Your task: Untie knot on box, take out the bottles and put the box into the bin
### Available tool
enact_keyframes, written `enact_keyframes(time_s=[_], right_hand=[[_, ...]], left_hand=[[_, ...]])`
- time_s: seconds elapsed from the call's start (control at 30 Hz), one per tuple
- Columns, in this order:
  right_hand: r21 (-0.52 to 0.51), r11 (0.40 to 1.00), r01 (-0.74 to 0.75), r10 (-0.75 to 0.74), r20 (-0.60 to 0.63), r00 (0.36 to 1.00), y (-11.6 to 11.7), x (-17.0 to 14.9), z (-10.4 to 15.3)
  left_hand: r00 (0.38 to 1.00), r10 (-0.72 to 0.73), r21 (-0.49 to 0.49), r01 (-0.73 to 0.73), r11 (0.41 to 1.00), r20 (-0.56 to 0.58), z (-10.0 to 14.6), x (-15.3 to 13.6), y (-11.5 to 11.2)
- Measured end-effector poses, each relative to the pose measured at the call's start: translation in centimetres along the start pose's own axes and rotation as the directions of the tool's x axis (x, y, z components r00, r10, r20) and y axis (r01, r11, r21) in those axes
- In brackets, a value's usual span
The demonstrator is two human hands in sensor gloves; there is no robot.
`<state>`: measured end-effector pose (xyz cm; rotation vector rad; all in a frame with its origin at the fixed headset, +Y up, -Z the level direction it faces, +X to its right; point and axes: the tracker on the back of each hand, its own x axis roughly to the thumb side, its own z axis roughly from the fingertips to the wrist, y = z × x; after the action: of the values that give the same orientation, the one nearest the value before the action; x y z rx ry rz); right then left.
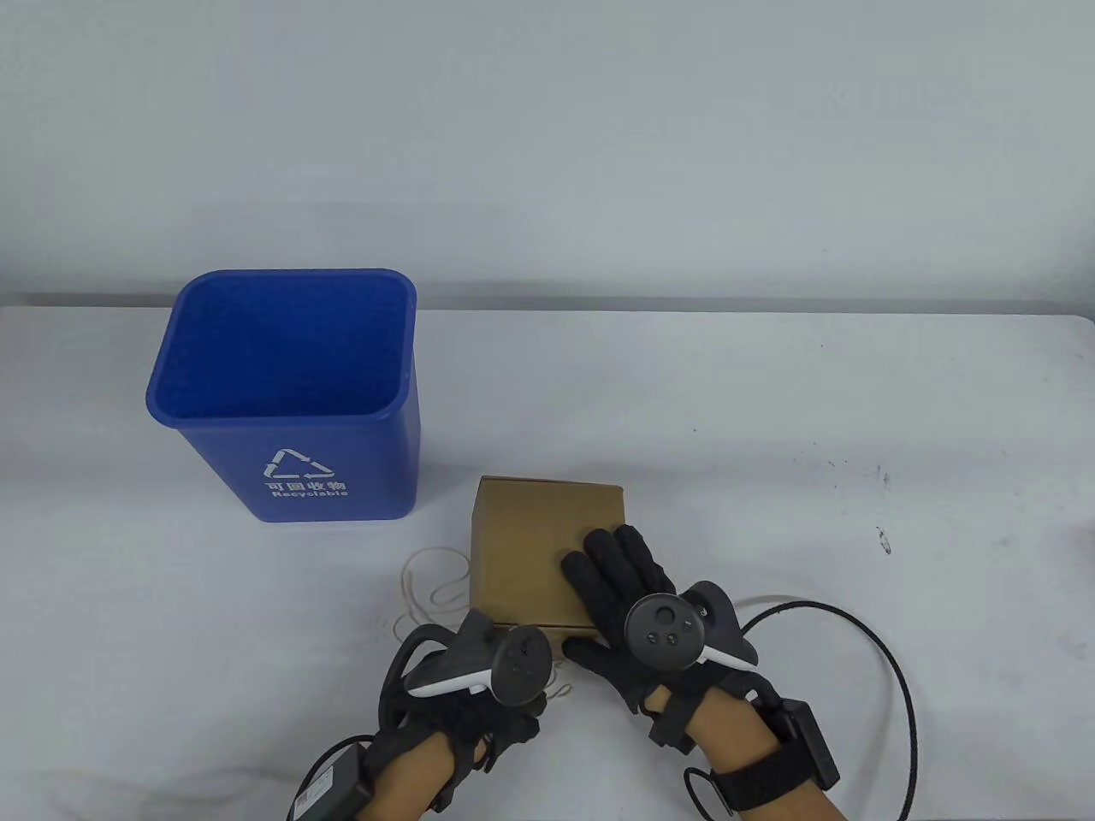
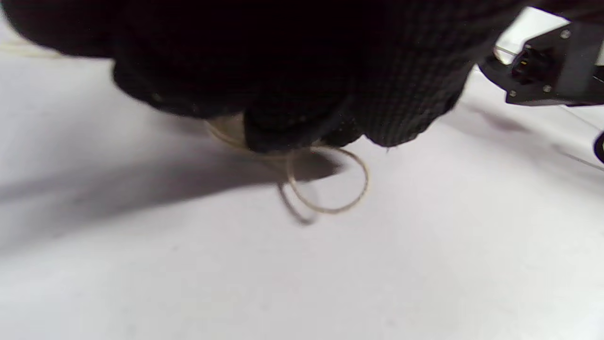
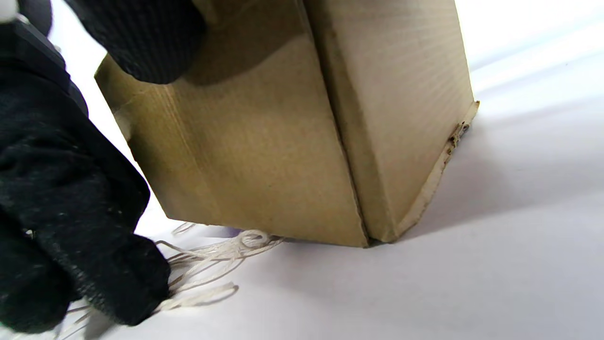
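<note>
A closed brown cardboard box [image 1: 530, 547] stands on the white table, in front of and to the right of the blue recycling bin [image 1: 291, 385]. My right hand [image 1: 612, 581] lies flat on the box top with straight fingers [image 3: 141, 38], its thumb by the front face. The box [image 3: 283, 156] tilts slightly, and frayed white string [image 3: 212, 255] comes out from under it. My left hand [image 1: 500, 705] is at the box's front left corner. Its curled fingers [image 2: 292, 127] pinch the string [image 2: 330, 208], and a loop hangs below them. More loose string [image 1: 428, 586] lies left of the box. No bottles show.
The bin is open at the top and looks empty. A black cable [image 1: 890, 667] loops on the table right of my right wrist. Small dark specks [image 1: 881, 539] mark the table at the right.
</note>
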<state>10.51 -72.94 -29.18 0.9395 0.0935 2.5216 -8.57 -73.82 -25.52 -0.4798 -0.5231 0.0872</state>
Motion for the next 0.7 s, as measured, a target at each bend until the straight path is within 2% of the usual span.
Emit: enact_keyframes(time_s=[0.37,0.7], right_hand=[[0.007,1.0,0.019,-0.019,-0.01,1.0,-0.2,-0.4,0.2],[0.023,0.999,0.027,-0.027,-0.019,0.999,-0.5,-0.9,0.4]], left_hand=[[0.952,0.144,-0.037,-0.159,0.987,-0.272,1.1,-4.9,0.6],[0.902,0.192,-0.005,-0.21,0.978,-0.387,1.8,-7.8,0.7]])
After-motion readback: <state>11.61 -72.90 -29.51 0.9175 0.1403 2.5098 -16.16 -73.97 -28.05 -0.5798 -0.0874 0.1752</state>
